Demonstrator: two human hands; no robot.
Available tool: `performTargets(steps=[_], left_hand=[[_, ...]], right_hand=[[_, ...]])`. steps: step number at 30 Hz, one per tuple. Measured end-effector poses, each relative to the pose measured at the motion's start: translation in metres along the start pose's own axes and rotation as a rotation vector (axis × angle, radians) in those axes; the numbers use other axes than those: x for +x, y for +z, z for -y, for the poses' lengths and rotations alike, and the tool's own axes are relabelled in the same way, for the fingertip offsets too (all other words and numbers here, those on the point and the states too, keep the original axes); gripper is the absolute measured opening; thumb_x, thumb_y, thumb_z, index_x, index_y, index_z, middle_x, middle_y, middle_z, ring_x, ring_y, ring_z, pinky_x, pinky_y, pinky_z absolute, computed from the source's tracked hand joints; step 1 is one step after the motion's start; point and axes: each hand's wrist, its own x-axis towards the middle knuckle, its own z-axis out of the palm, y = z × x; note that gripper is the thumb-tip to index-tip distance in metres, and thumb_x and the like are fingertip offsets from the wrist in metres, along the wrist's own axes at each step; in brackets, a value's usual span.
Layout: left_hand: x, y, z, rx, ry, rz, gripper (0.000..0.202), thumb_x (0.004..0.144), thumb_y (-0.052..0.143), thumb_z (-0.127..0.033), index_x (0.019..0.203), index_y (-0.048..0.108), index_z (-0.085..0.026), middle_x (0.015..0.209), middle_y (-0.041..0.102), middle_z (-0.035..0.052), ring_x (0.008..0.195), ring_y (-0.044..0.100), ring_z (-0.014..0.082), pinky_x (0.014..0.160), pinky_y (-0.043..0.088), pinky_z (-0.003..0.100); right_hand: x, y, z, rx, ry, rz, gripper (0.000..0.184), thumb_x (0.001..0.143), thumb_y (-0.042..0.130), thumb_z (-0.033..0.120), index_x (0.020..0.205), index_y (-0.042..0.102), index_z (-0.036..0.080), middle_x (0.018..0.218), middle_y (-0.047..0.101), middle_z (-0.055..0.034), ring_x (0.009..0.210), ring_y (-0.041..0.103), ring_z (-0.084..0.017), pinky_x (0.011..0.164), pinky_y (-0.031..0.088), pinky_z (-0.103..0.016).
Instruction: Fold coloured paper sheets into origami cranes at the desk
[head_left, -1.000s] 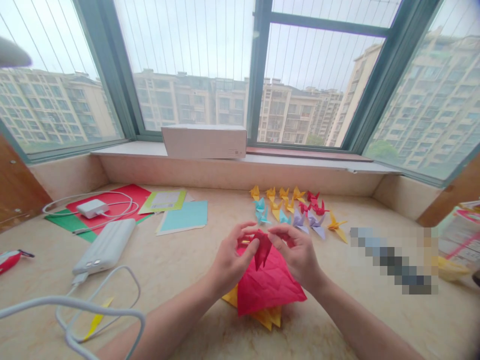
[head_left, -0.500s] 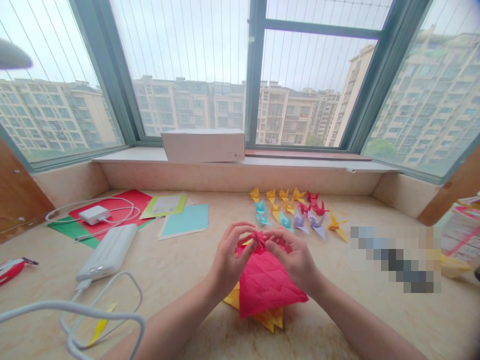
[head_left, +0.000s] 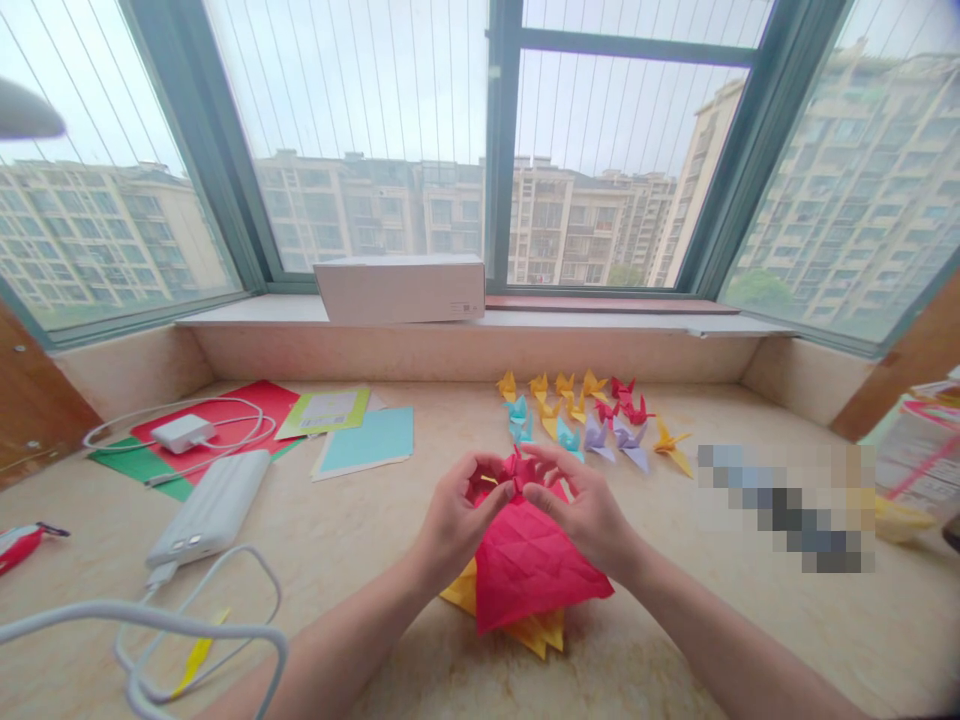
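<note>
My left hand (head_left: 466,502) and my right hand (head_left: 576,500) meet at the middle of the counter, both closed in a pinch. Between their fingertips is a small folded red paper piece (head_left: 517,474), partly covered by the fingers. Just below it lies a larger creased red paper sheet (head_left: 536,570), its near edge hanging toward me. Pointed yellow folded paper (head_left: 536,636) sticks out from under this sheet. Whether the small piece and the sheet are joined, I cannot tell. Past my fingertips stand several paper cranes in rows, among them a purple crane (head_left: 631,443) and an orange-yellow crane (head_left: 672,446).
At left, a white power bank (head_left: 210,508) with a looping cable (head_left: 281,655) sits near a charger (head_left: 182,432) on red and green sheets. Blue paper (head_left: 367,442) lies beside them. A white box (head_left: 400,290) rests on the sill. A blurred patch (head_left: 787,508) hides something at right.
Both hands stay on the small red piece while the fingers shift, and the piece looks slightly turned. The whole view has slid a little to the left.
</note>
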Motion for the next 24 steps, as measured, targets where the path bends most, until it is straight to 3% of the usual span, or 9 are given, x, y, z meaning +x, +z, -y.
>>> performTargets(steps=[6, 11, 19, 24], left_hand=[[-0.001, 0.002, -0.005, -0.049, -0.115, 0.026, 0.035, 0.076, 0.079, -0.040, 0.096, 0.066, -0.014, 0.082, 0.068, 0.0036, 0.074, 0.064, 0.0145, 0.067, 0.051, 0.024], [0.001, 0.000, -0.004, -0.046, -0.065, 0.045, 0.029, 0.079, 0.077, -0.039, 0.086, 0.065, -0.014, 0.075, 0.066, 0.0016, 0.064, 0.059, 0.0115, 0.060, 0.046, 0.022], [-0.004, -0.002, -0.004, -0.027, 0.023, 0.163, 0.028, 0.087, 0.070, -0.034, 0.108, 0.064, -0.015, 0.105, 0.071, 0.0105, 0.098, 0.067, 0.0221, 0.085, 0.051, 0.032], [-0.005, -0.004, -0.006, 0.071, 0.048, 0.156, 0.027, 0.087, 0.070, -0.035, 0.107, 0.066, -0.016, 0.106, 0.073, 0.0104, 0.102, 0.066, 0.0243, 0.090, 0.049, 0.035]], right_hand=[[0.002, -0.009, 0.007, -0.108, -0.105, -0.006, 0.024, 0.085, 0.072, 0.038, 0.103, 0.072, 0.022, 0.089, 0.069, -0.0053, 0.086, 0.062, -0.021, 0.081, 0.050, -0.037], [0.004, -0.015, 0.006, -0.107, -0.099, -0.018, 0.022, 0.085, 0.071, 0.037, 0.101, 0.072, 0.022, 0.089, 0.069, -0.0053, 0.085, 0.064, -0.021, 0.081, 0.051, -0.037], [0.002, -0.009, 0.001, -0.047, -0.151, -0.063, 0.017, 0.089, 0.065, 0.027, 0.106, 0.069, 0.023, 0.097, 0.070, -0.0051, 0.089, 0.067, -0.020, 0.083, 0.055, -0.035], [-0.002, -0.006, 0.003, -0.093, -0.234, -0.068, 0.013, 0.089, 0.064, 0.022, 0.100, 0.069, 0.024, 0.090, 0.068, -0.0038, 0.083, 0.066, -0.019, 0.076, 0.056, -0.033]])
